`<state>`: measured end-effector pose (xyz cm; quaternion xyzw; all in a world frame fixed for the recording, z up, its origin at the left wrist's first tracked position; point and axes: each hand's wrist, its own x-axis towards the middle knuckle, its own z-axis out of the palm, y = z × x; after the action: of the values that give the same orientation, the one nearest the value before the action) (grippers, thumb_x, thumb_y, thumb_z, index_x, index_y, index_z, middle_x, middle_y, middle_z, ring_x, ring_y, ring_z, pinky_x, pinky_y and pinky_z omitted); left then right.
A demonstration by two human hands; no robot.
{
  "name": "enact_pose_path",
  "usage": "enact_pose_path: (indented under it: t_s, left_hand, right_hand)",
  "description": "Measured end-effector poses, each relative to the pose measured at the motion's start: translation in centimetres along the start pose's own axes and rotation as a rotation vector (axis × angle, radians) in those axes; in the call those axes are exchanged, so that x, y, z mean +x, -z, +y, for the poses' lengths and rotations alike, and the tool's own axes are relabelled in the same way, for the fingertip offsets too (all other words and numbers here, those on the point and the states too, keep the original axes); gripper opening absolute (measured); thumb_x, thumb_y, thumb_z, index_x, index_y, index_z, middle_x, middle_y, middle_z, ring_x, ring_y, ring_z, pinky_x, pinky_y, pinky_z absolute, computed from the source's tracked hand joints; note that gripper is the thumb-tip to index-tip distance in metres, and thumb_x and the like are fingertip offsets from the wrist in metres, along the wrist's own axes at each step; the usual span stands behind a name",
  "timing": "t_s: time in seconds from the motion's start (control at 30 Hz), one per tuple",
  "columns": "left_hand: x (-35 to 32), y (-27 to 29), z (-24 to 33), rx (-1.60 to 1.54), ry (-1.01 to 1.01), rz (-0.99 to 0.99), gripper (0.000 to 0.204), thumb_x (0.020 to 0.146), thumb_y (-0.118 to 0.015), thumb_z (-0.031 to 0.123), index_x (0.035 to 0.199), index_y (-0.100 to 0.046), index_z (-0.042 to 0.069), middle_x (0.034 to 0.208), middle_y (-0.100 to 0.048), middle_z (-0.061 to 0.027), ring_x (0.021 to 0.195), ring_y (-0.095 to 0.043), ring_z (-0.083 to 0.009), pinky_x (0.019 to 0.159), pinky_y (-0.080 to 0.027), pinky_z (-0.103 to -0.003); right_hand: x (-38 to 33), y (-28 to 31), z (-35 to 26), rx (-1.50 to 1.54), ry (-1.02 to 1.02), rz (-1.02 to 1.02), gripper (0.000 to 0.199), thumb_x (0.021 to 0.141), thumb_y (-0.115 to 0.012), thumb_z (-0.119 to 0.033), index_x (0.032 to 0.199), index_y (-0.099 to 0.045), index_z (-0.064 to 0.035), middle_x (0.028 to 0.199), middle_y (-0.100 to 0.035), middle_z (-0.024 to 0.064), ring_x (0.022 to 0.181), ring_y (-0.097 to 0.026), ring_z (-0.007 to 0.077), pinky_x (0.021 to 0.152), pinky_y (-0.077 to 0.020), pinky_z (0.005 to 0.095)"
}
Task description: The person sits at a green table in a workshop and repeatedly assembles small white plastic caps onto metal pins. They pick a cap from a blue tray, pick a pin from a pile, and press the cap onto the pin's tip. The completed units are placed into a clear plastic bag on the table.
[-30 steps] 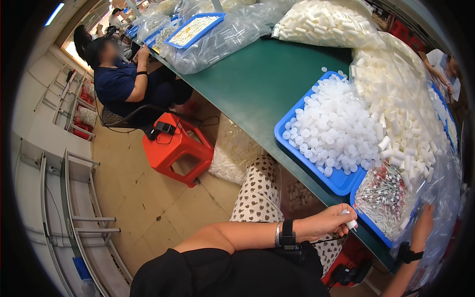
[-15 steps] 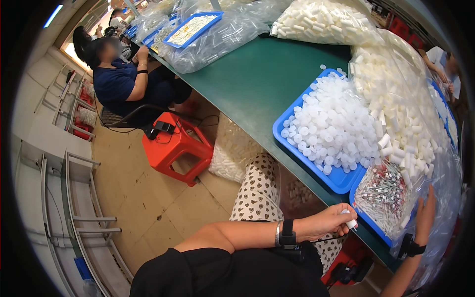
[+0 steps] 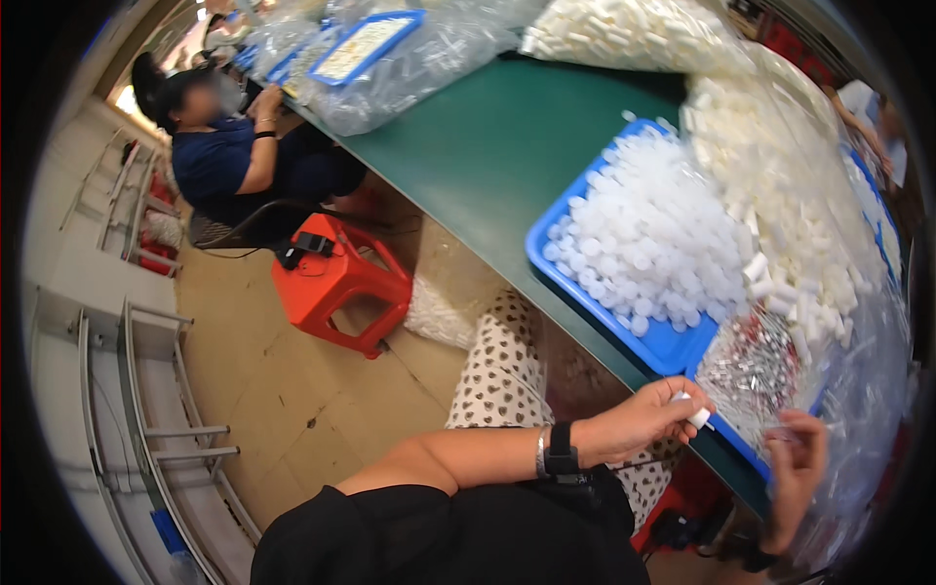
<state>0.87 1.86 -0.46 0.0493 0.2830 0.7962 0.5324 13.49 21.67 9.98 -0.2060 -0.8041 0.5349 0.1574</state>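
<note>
One white tube point(image 3: 699, 418) sits in the left grip point(image 3: 642, 421).

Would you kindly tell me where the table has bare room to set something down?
The green tabletop is bare between the clear plastic bags and the disc tray. Its right side is crowded with that tray, the parts tray and white tubes.

I am in a workshop: my green table point(image 3: 468, 146) bears a blue tray of small loose parts point(image 3: 756, 366) and a clear bag of white tubes point(image 3: 624, 37), another person point(image 3: 213, 156) sits along it, and metal frames point(image 3: 191, 449) stand by the wall point(image 3: 78, 234).
</note>
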Motion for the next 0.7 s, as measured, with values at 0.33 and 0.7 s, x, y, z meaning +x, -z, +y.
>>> enact_pose_path:
  t_s: [0.33,0.7]
  left_hand:
    - [-1.0,0.5,0.6,-0.044,-0.048,0.066,0.018,0.102,-0.053,0.015,0.116,-0.054,0.003,0.093,-0.059,-0.0024,0.085,-0.056,-0.0075,0.079,-0.048,-0.024]
    - [-1.7,0.2,-0.3,0.565,-0.302,0.081,0.019,0.1,-0.051,0.009,0.119,-0.053,0.005,0.113,-0.052,-0.003,0.095,-0.054,-0.0072,0.086,-0.046,-0.024]
  right_hand:
    - [-1.5,-7.8,2.6,-0.162,0.027,-0.298,0.025,0.093,-0.063,-0.007,0.115,-0.056,0.0029,0.086,-0.067,0.013,0.071,-0.067,0.0183,0.064,-0.0531,0.029]
    - [-2.5,-9.6,5.0,-0.018,0.193,-0.106,0.022,0.096,-0.06,-0.007,0.116,-0.054,0.003,0.091,-0.066,0.0127,0.072,-0.066,0.0179,0.062,-0.0534,0.0285]
